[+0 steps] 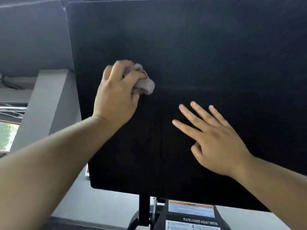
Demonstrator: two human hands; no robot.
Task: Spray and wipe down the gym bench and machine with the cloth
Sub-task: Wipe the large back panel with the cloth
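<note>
Black pad [216, 55] fills the view. Right grip [214, 140], fingers spread and holding nothing, lies low on it, right of centre. Left grip [116, 95], up and to its left, is curled tight round the bunched cloth [144, 83], pressed to the pad. Most of the pad lies up and right of the cloth, so the sweep likely goes that way.

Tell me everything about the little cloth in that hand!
The cloth is small, pale greyish-white, soft-looking and scrunched into a wad. The left hand curls round it, hiding most of it; a lump pokes out on the right. It looks pressed against the big black pad, left of its middle. It is slightly blurred.
</note>
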